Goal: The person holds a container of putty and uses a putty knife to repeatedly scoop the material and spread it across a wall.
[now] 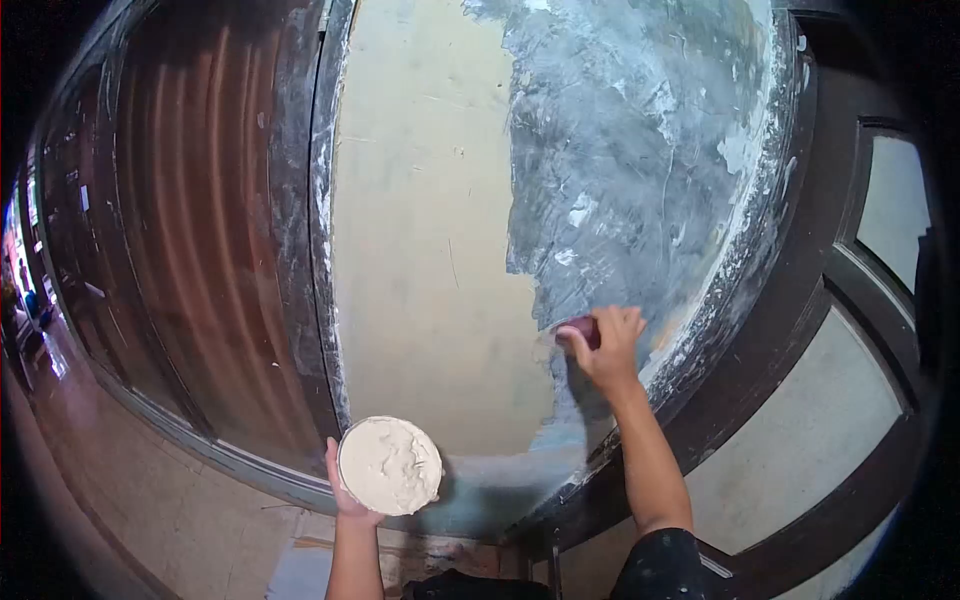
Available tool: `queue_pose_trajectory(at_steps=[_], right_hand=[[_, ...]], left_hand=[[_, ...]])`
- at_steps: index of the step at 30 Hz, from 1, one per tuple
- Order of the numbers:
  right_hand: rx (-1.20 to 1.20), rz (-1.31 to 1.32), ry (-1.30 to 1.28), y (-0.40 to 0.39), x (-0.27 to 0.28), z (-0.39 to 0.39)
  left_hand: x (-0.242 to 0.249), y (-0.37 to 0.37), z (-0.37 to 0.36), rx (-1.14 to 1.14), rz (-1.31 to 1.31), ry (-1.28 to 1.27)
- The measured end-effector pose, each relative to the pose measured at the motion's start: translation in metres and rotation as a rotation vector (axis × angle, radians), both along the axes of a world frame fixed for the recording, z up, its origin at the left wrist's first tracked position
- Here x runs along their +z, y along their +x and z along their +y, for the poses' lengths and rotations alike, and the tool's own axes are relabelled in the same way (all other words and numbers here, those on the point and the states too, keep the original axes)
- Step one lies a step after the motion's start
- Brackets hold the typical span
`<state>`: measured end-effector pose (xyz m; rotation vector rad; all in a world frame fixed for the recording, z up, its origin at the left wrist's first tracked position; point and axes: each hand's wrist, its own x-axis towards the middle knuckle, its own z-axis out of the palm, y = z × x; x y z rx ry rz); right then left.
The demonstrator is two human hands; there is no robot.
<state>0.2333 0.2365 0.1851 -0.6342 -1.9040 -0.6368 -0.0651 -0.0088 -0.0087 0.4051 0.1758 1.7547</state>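
My left hand [348, 490] is wrapped round the side and underside of a round tub [341, 470]. Thick cream-coloured putty [385, 465] fills it, with a rough, scooped surface on the right side. Up against the wall, my right hand [612, 350] grips a dark maroon putty scraper [582, 331], whose blade is mostly hidden or too thin to make out. The scraper is at the border between a smooth cream coat [430, 250] on the left of the wall panel and a patchy grey-blue surface [610, 190] on the right.
Dark brown wooden frames with pale panels [805, 430] stand on the right. To the left is a glossy brown door or panel [200, 230]. Below lies a tiled floor [220, 520], with a pale sheet [305, 560] near my left forearm.
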Motion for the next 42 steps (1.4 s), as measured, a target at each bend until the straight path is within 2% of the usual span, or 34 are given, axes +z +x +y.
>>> queue_pose_trajectory(at_steps=[1,3,4,7,9,12,15,17,18,21,25,27,30,31,33,35,37,39,42], right_hand=[[0.010,0.074,0.015,-0.003,0.011,-0.001],[0.016,0.102,0.031,-0.002,0.017,-0.005],[0.037,0.062,-0.009,0.003,0.011,-0.005],[0.072,-0.031,-0.056,0.004,-0.009,-0.008],[-0.015,-0.119,-0.043,0.002,-0.017,-0.003],[0.035,0.022,0.009,-0.006,0.019,0.000],[0.036,0.107,0.005,0.001,0.022,-0.002],[0.073,-0.046,-0.103,0.011,0.001,-0.007],[0.047,-0.134,-0.073,0.012,-0.008,-0.010],[-0.039,-0.170,-0.074,0.006,-0.011,-0.006],[0.018,0.066,0.019,-0.003,0.026,-0.003],[0.030,0.016,-0.014,0.008,0.014,-0.003],[0.052,-0.224,-0.078,0.012,-0.013,-0.006],[0.054,-0.225,-0.079,0.009,-0.011,-0.003],[-0.009,-0.056,0.010,0.000,0.004,0.006],[0.032,0.124,0.064,-0.007,0.025,0.009],[0.071,0.102,0.059,0.003,0.024,0.011],[0.112,-0.054,-0.036,0.012,0.011,-0.001],[0.059,-0.213,0.013,0.007,-0.007,0.004]], left_hand=[[0.008,0.004,0.000,0.057,-0.025,-0.038],[0.015,0.005,-0.005,-0.065,0.034,0.061],[0.014,0.008,-0.002,0.062,-0.006,-0.025],[0.019,0.009,-0.007,0.084,-0.020,-0.012],[0.013,0.004,-0.005,0.053,-0.047,-0.047],[0.022,0.005,-0.005,-0.024,0.021,0.081],[-0.003,-0.005,0.002,0.013,-0.011,-0.032],[-0.001,-0.007,0.001,0.010,-0.008,-0.020],[0.001,-0.006,-0.001,0.006,-0.005,-0.011],[0.006,-0.005,-0.006,-0.009,0.006,0.013],[0.006,-0.001,-0.002,0.052,-0.031,-0.023],[0.009,-0.001,-0.004,-0.003,-0.006,0.021],[0.007,-0.001,-0.005,0.104,-0.125,-0.050],[0.006,-0.003,-0.006,0.037,-0.062,-0.002],[0.008,-0.003,-0.007,-0.034,0.005,0.043],[0.010,-0.001,-0.006,0.031,-0.017,0.009],[0.010,0.000,-0.006,0.067,-0.022,-0.011],[0.000,-0.005,-0.006,0.074,-0.003,-0.008],[-0.001,-0.008,-0.010,0.071,-0.020,-0.014]])
